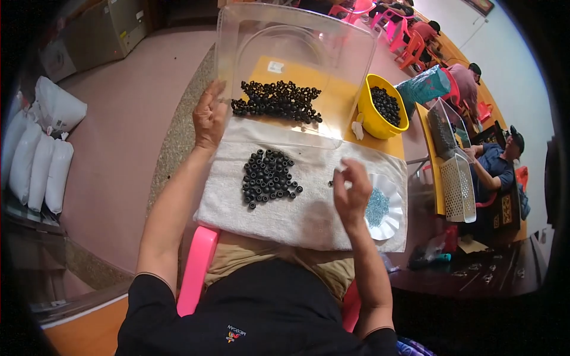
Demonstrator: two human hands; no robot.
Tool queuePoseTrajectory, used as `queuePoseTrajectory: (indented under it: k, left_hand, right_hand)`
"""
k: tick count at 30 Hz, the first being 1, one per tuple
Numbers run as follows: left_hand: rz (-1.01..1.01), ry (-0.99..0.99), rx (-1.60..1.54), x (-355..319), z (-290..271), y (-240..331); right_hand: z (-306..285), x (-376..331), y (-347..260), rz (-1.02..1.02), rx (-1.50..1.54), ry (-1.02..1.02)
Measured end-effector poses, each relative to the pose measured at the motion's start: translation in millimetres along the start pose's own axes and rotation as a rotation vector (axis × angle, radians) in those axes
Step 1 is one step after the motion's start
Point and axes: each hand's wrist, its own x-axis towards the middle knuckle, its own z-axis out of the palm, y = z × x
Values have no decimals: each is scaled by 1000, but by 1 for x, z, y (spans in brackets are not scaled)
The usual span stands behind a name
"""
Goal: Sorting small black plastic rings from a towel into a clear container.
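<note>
My left hand (210,118) is closed on the left side of a clear plastic bin (350,53), which stands at the far side of the towel. Inside the bin, many small black ring-like parts (279,101) are heaped low down. On the white towel (231,228) in front of it lies a loose pile of round black pieces with holes (267,178). My right hand (354,193) hovers over the towel to the right of that pile, its fingers bent and smeared by motion. Beside it sits a white fluted dish (392,222) with tiny light-blue grains (377,206).
A yellow tub (363,113) of black pieces stands at the far right of the wooden table (396,142). Further right, another table bears a white perforated basket (460,190), with a seated person (502,163) behind. White sacks (41,160) stand on the floor at left. A pink chair arm (199,261) is near me.
</note>
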Motion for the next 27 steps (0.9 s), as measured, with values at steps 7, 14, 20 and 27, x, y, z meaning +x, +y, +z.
queuePoseTrajectory:
  k: [7,14,20,27]
  left_hand:
    - [-87,-27,83,-4,-7,7]
    - [-97,59,100,-23,-8,-16]
    - [-103,90,174,-29,-4,-25]
    - [-106,28,124,-16,10,-18]
  right_hand:
    - [33,90,54,282,281,-71]
    - [64,91,92,366,392,-247]
    - [73,79,83,406,500,-79]
    - [81,79,98,412,529,7]
